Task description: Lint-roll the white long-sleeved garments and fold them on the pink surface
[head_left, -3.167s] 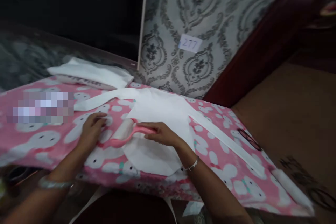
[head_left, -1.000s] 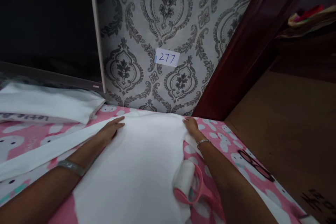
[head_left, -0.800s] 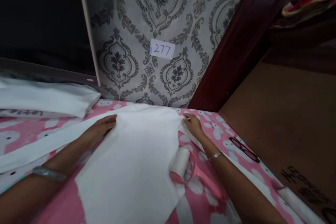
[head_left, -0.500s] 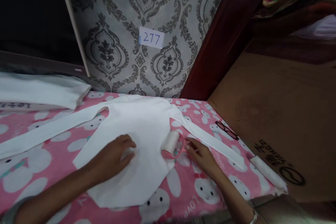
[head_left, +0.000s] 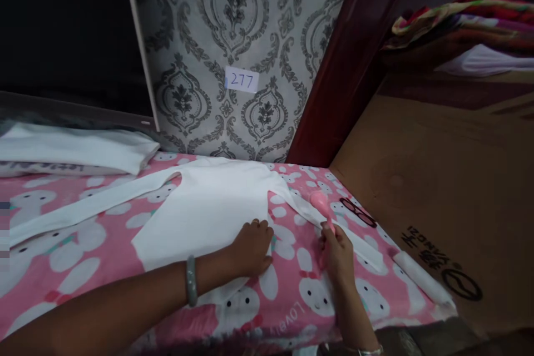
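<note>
Gripping, right hand: the right hand [head_left: 339,253] has its fingers closed around the handle of a pink roller [head_left: 320,203], its rounded end pointing far; whether it touches the cloth below, I cannot tell.
Left hand: the left hand [head_left: 252,247] lies at the right near edge of the white shirt, fingers bent; I cannot tell whether they pinch any fabric.
White shirt: the white shirt [head_left: 212,206] lies spread in the middle, one sleeve running left, the other right, passing behind the roller.
Cover: a pink rabbit-print cover [head_left: 292,317] lies under the shirt.
Right side: dark-rimmed glasses [head_left: 357,212] lie beyond the right sleeve; a white roll [head_left: 425,281] lies at the edge, near a cardboard box [head_left: 396,183].
Far left: a folded white cloth [head_left: 79,147] lies below a dark screen [head_left: 67,28].
Wall: a paper marked 277 [head_left: 241,79] hangs on grey patterned wallpaper [head_left: 233,5].
</note>
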`<state>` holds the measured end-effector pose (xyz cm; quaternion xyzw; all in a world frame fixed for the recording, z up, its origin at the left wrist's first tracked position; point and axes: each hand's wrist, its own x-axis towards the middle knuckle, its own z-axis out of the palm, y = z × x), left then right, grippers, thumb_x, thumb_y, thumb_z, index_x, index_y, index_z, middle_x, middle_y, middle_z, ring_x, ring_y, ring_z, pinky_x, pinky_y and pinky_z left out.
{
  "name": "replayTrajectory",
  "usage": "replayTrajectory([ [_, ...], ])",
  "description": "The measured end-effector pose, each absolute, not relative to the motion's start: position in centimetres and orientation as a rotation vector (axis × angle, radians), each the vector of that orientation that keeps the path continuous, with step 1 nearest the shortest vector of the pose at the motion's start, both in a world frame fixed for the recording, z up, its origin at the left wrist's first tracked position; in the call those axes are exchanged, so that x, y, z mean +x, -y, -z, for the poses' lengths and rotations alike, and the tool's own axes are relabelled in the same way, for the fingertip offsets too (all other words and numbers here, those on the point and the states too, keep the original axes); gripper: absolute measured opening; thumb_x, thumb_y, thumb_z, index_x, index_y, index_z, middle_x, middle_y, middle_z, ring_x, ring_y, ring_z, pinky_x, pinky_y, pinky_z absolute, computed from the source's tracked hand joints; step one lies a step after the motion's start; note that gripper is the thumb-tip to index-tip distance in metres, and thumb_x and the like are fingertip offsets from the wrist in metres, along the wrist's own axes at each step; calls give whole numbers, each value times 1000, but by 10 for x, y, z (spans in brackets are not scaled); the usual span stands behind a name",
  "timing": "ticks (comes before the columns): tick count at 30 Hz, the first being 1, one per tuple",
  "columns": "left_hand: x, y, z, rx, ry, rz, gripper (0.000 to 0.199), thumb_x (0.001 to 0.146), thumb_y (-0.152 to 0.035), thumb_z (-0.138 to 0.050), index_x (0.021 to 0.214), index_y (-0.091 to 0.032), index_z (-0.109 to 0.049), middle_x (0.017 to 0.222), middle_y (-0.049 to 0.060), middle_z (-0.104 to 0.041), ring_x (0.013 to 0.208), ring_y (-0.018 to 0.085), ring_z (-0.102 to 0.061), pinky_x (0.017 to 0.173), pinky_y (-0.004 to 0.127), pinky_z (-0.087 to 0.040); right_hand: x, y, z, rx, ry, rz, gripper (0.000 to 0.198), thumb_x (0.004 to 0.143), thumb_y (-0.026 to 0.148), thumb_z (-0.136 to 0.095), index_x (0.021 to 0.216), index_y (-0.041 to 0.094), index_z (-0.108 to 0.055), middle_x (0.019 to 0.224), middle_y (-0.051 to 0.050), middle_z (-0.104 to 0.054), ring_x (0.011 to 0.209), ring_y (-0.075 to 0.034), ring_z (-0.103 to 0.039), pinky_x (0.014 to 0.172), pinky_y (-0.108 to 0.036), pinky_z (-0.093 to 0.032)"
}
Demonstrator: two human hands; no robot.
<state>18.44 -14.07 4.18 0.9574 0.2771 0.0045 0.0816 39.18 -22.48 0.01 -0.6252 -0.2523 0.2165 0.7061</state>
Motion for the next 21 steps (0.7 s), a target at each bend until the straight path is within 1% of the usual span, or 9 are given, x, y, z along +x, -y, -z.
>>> replayTrajectory([
  [3,201,137,-38,2854,-887,126,37,77,-21,-61,112,-9,-60,114,21,-62,107,36,-59,86,48,-50,393,228,7,-1269,369,-633,46,67,58,-76,74,22,-47,52,12,-40,37,-5,-34,33,-17,-23],
  [5,208,133,-39,2802,-867,191,31,76,-14,-59,107,-9,-62,111,21,-66,104,34,-63,85,46,-51,394,231,8,-1196,289,-681,45,63,53,-81,80,21,-53,55,12,-42,38,-5,-36,33,-16,-25],
  [6,211,132,-40,2773,-857,197,29,77,-13,-57,105,-10,-63,109,20,-67,103,33,-65,84,44,-52,394,232,7,-1167,260,-689,45,62,50,-82,83,21,-55,55,12,-42,38,-5,-37,33,-16,-27],
  [8,218,131,-44,2731,-855,176,28,80,-17,-54,106,-12,-63,108,18,-69,100,30,-67,81,40,-54,394,235,6,-1136,217,-678,44,61,44,-84,85,20,-57,56,12,-43,39,-5,-38,33,-17,-29],
  [10,229,135,-48,2680,-861,117,32,81,-23,-53,110,-12,-62,111,17,-70,101,30,-68,79,38,-55,394,236,7,-1127,218,-636,41,62,41,-84,82,20,-56,57,11,-45,40,-5,-40,34,-17,-32],
  [13,247,145,-46,2554,-835,-65,36,83,-28,-49,114,-13,-61,115,17,-69,103,30,-68,81,39,-55,392,237,11,-1151,271,-569,37,67,42,-82,78,20,-54,57,11,-45,41,-5,-42,36,-18,-34],
  [15,256,151,-39,2484,-827,-132,38,84,-30,-46,115,-12,-60,116,19,-69,104,31,-67,82,41,-55,392,237,13,-1168,278,-543,37,68,42,-82,78,20,-54,58,11,-46,41,-5,-42,36,-18,-35],
  [18,255,157,-31,2485,-761,-53,41,84,-32,-49,115,-10,-61,115,21,-67,104,34,-67,83,44,-55,394,236,13,-1155,217,-556,38,63,38,-84,78,20,-54,58,10,-48,41,-5,-42,36,-18,-35],
  [21,225,162,-31,2580,-609,-63,49,82,-41,-55,120,-10,-59,118,21,-64,104,34,-65,85,47,-54,395,236,13,-1162,209,-562,40,60,40,-85,78,20,-55,58,9,-50,41,-6,-43,35,-18,-36],
])
